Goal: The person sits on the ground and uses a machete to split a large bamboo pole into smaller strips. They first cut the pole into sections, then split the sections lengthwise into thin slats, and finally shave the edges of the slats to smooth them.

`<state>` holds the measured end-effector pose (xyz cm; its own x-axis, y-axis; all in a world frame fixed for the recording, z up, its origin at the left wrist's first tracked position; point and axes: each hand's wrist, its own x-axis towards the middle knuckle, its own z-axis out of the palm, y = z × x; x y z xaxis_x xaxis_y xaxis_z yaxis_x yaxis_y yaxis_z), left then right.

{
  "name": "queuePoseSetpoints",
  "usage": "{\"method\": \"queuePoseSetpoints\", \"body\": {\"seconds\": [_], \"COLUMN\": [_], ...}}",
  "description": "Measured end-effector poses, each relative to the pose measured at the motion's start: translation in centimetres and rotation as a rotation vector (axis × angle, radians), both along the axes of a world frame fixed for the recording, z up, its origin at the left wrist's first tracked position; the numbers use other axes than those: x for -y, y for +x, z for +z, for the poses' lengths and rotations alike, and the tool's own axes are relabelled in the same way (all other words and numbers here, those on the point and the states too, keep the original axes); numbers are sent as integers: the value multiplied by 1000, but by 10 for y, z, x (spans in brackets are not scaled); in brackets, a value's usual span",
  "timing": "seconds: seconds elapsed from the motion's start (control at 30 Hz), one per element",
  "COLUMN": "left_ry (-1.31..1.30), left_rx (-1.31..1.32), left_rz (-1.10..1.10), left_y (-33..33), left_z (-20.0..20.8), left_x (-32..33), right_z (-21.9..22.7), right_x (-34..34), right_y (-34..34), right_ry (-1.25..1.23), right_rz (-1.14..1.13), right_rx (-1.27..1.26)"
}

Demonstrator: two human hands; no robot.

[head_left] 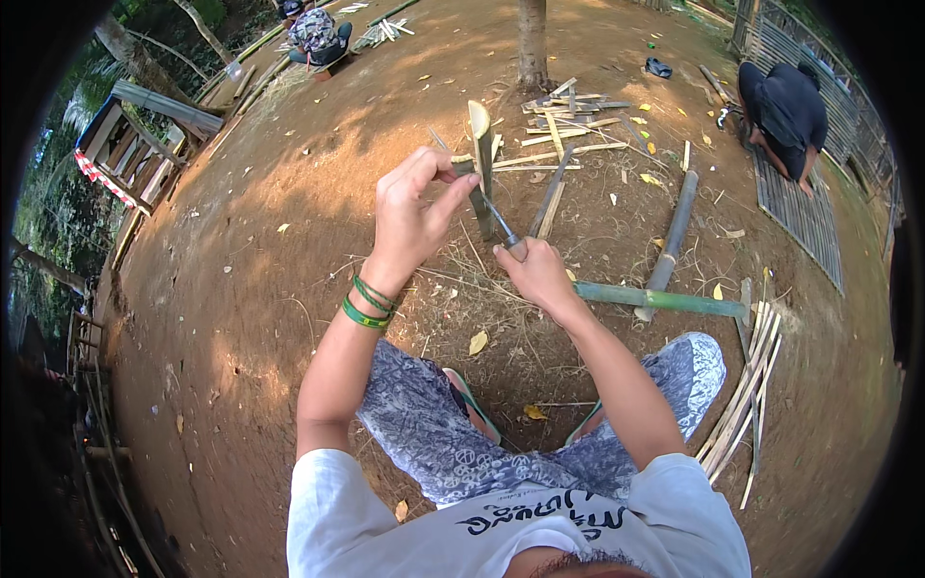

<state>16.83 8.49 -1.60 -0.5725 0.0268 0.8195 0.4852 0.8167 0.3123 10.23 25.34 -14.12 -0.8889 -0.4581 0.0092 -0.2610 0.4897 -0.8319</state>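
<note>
My left hand (414,207) is raised in front of me, its thumb and fingers pinching a short split bamboo piece (475,200). Right beside it stands a taller green bamboo piece (483,154) with a pale cut top; whether the two are joined I cannot tell. Wrapped round the handle of a knife (499,221), my right hand (540,277) is just lower and to the right. The narrow blade slants up and left against the held bamboo, partly hidden by it and by my left fingers.
A green bamboo pole (665,299) lies across a darker bamboo length (678,226) at the right. Thin strips (742,405) lie by my knee. Split bamboo pieces (578,120) are heaped before a tree trunk (532,43). Two people (785,111) crouch farther off, one at each side.
</note>
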Motion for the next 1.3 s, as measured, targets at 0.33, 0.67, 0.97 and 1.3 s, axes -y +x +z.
{"method": "queuePoseSetpoints", "body": {"seconds": [0.33, 0.67, 0.97, 1.3], "left_ry": [64, 51, 58, 37], "left_rx": [-12, -11, -17, -67], "left_rz": [22, -41, -68, -77], "left_y": [-27, -48, -49, -49], "left_z": [-2, 18, 14, 18], "left_x": [32, 16, 16, 5], "right_z": [-36, -24, -43, -118], "right_x": [30, 6, 20, 57], "right_y": [-63, -102, -75, -62], "right_ry": [59, -30, -30, -39], "right_rz": [134, 268, 142, -164], "right_rx": [245, 620, 369, 70]}}
